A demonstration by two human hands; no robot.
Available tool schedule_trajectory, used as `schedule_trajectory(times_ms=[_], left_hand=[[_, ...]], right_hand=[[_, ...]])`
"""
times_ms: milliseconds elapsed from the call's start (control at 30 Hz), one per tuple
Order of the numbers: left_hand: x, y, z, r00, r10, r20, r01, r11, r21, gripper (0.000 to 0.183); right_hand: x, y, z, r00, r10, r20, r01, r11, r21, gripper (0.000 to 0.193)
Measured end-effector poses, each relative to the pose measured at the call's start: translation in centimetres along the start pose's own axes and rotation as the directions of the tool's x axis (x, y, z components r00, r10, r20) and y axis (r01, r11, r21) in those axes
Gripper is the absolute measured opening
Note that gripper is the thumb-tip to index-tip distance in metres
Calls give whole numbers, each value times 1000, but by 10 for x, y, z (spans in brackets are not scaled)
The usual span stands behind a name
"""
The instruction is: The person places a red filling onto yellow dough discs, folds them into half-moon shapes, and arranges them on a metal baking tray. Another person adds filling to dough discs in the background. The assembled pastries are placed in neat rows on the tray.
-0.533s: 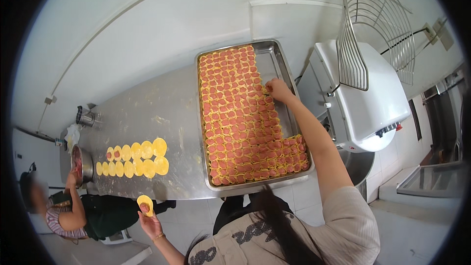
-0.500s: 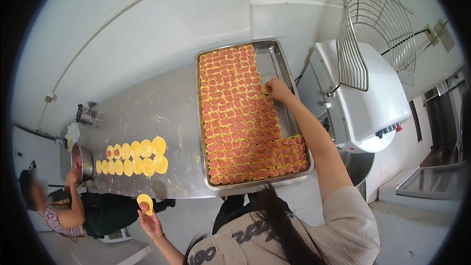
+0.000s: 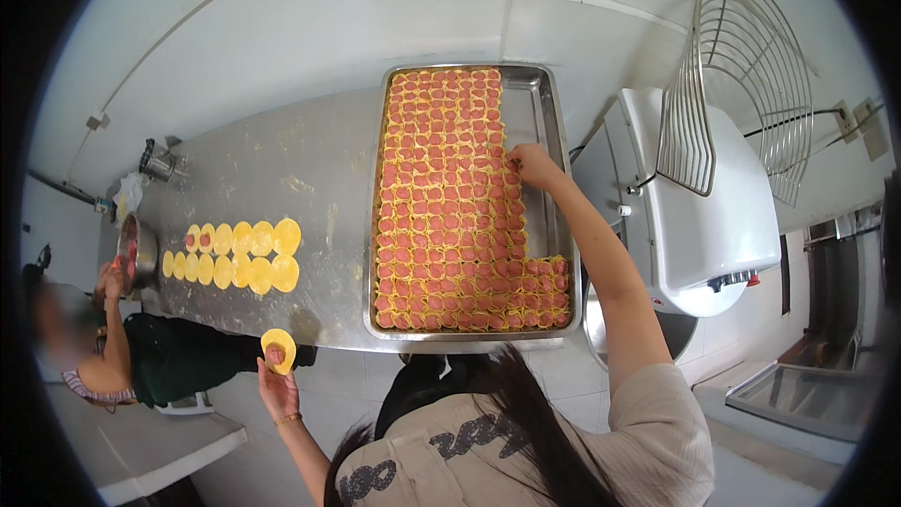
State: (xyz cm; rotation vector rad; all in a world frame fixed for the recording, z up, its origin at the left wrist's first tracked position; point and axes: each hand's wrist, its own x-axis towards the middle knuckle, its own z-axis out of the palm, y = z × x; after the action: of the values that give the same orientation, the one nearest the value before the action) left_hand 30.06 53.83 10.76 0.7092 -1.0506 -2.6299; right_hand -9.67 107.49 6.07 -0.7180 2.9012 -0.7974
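Note:
My left hand holds a round yellow dumpling wrapper with a lump of pink meat filling on it, just off the table's front edge. Far to the right, my right hand reaches over a deep metal tray. Its fingers are pinched at a dumpling at the far end of a part-length row; the fingertips partly hide it. Packed rows of open-topped dumplings with pink filling cover most of the tray. Bare metal shows along its right side, beyond the rows.
Two lines of overlapping yellow wrappers lie on the steel table, a couple topped with meat. At the left, another person works at a metal bowl. A white machine with a raised wire guard stands right of the tray.
The view has shifted a little. My left hand still holds the filled wrapper, now more face-on and nearer the table edge. My right hand remains at the same row end in the tray.

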Motion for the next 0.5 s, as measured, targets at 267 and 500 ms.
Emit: schedule_trajectory(times_ms=[267, 500], left_hand=[[-6, -19, 4, 998, -41, -40, 42, 999, 10, 41], [-17, -27, 5, 997, -35, -68, 33, 999, -22, 36]], right_hand=[[1, -2, -7, 997, 56, 61, -61, 995, 82, 31], [-3, 4, -3, 990, 130, -47, -126, 989, 78, 29]])
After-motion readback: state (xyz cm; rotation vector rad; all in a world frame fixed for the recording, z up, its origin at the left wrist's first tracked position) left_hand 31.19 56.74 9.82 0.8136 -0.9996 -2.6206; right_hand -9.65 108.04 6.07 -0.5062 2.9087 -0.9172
